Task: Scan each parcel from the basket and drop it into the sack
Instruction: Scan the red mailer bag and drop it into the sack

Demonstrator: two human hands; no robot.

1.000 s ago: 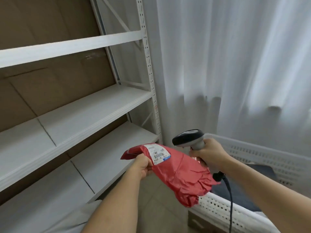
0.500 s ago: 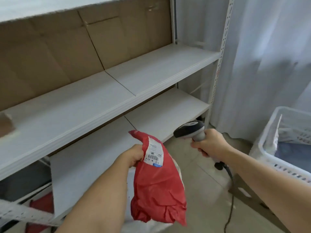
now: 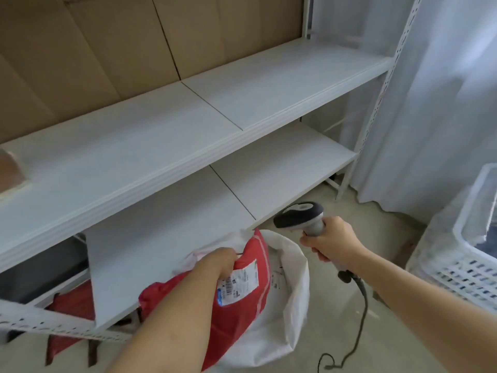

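My left hand (image 3: pixel 212 267) grips a red plastic parcel (image 3: pixel 239 316) by its top edge; a white barcode label faces up on it. The parcel hangs over the open mouth of a white sack (image 3: pixel 293 294) that stands on the floor, its lower part down inside the opening. My right hand (image 3: pixel 328 240) holds a grey and black barcode scanner (image 3: pixel 298 215) by the handle, to the right of the parcel, with its black cable trailing to the floor. The white perforated basket (image 3: pixel 457 265) stands at the right edge, something dark inside it.
White metal shelving (image 3: pixel 188 125) runs across the view behind the sack, backed by brown cardboard. Red items (image 3: pixel 70 310) lie under the lowest shelf at the left. A white curtain (image 3: pixel 443 103) hangs at the right. The floor is pale concrete.
The view has swung left and down from the basket to the sack. My left hand has carried the red parcel down into the sack's mouth. The scanner stays in my right hand.
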